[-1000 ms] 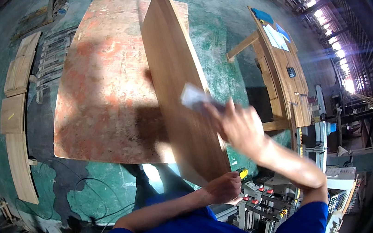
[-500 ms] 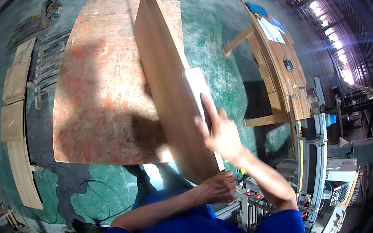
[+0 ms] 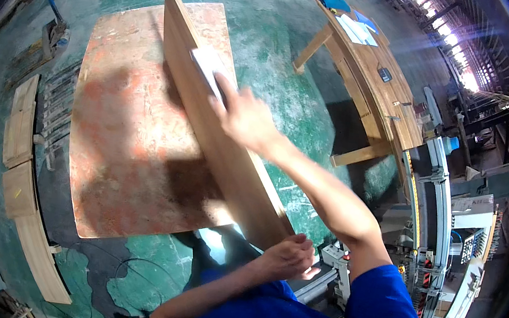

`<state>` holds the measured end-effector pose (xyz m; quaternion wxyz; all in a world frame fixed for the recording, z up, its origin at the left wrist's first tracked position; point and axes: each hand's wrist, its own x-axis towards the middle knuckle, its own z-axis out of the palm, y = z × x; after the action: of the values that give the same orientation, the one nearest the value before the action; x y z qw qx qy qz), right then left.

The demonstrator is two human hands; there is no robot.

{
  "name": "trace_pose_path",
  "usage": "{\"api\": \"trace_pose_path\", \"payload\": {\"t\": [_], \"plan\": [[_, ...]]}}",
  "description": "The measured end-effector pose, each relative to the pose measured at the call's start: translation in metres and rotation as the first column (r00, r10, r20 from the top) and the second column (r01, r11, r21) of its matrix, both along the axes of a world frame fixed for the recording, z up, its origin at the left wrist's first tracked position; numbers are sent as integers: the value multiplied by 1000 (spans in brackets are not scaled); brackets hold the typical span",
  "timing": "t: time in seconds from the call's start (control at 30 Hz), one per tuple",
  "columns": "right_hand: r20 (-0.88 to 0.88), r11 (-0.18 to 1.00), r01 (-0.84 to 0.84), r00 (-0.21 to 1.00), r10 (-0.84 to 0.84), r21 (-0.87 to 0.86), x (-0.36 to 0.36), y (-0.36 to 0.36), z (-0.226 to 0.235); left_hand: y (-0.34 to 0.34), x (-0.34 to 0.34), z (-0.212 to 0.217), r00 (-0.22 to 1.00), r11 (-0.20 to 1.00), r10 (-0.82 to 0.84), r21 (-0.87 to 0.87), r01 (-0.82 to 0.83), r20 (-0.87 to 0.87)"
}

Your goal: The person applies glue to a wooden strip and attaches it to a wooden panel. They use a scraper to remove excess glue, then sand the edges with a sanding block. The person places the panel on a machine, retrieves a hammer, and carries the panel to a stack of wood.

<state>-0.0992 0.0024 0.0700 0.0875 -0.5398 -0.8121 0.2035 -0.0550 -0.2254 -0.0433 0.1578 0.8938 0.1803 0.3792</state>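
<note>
A long wooden panel [image 3: 233,185] stands on its edge, slanting away from me across a worn, orange-stained board tabletop [image 3: 130,61]. My left hand [image 3: 289,257] is closed around the panel's near end, close to my body. Fingers bent, my right hand [image 3: 247,118] presses a flat white block [image 3: 208,67] onto the panel's upper long edge, beyond its middle. The block's underside and part of its near end are hidden by the hand and panel.
On the right stands a wooden table [image 3: 367,68] with papers [image 3: 356,30] and a small dark device [image 3: 384,74]. Machinery with metal rails [image 3: 439,182] is at the near right. Stacked wooden boards [image 3: 19,133] lie at left; a thin cable [image 3: 127,264] loops over the green floor.
My right hand has slid the white block away from me along the panel's upper edge, its arm stretching out. The left hand keeps its hold at the near end. The view has shifted slightly.
</note>
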Motion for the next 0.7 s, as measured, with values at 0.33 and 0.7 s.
{"api": "trace_pose_path", "payload": {"t": [0.33,0.7], "plan": [[18,993,-57,998,56,99,-10,38,-12,-11,7,-4,999,997,-34,-72,37,41],[56,997,-74,996,74,-6,32,-17,-10,-6,6,-2,1000,999,4,-42,-5,-7]]}}
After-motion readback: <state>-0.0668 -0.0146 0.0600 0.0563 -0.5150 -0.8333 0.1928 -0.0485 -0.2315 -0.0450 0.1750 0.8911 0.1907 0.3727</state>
